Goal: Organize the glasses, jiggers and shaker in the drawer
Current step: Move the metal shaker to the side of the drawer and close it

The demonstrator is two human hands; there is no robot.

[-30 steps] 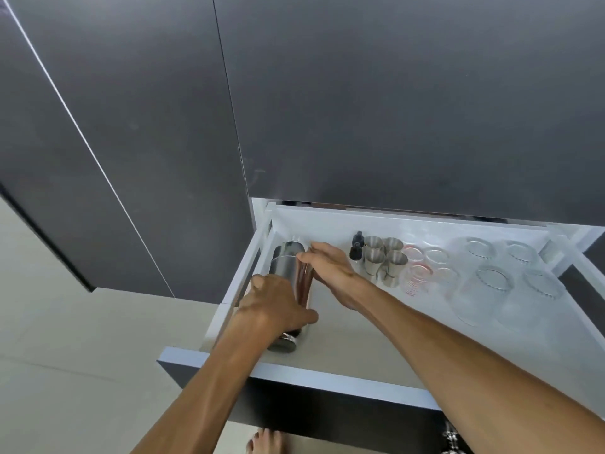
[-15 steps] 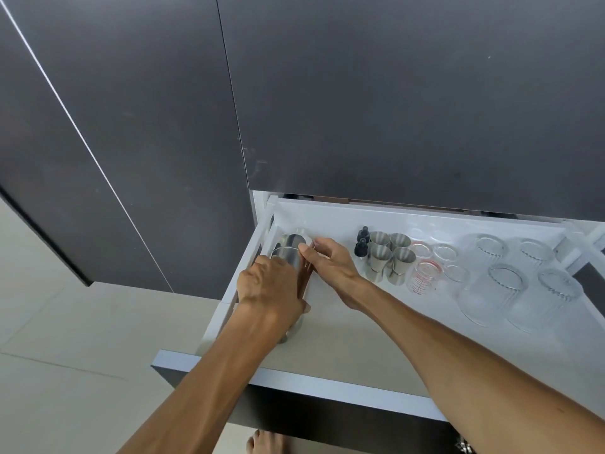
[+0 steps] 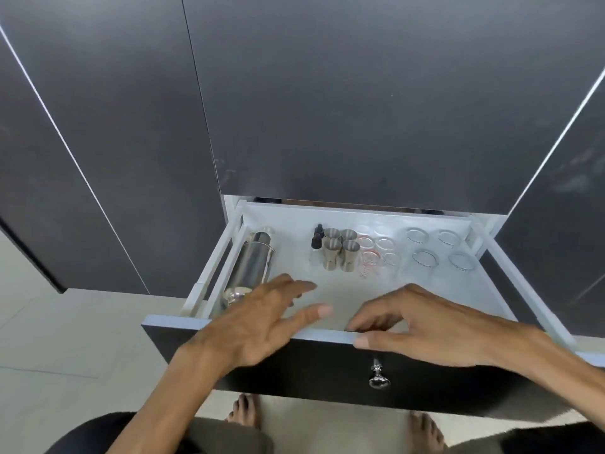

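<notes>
The shaker (image 3: 250,268) lies on its side along the left wall of the drawer (image 3: 248,326), its long axis running front to back, cap end toward the front edge and base toward the back. Nothing of mine is on it. My left hand (image 3: 258,319) hangs over the front left corner, palm down, fingers spread and empty, fingertips just beside the shaker's cap. My right hand (image 3: 422,326) rests on the drawer's front edge, thumb on the outer face, fingers curled over the lip inside, gripping only that edge. Four jiggers (image 3: 340,253) stand upright mid-drawer toward the back, two droppers (image 3: 317,236) just left of them, small glasses (image 3: 376,249) to their right, and four ribbed glasses (image 3: 437,250) toward the right wall.
</notes>
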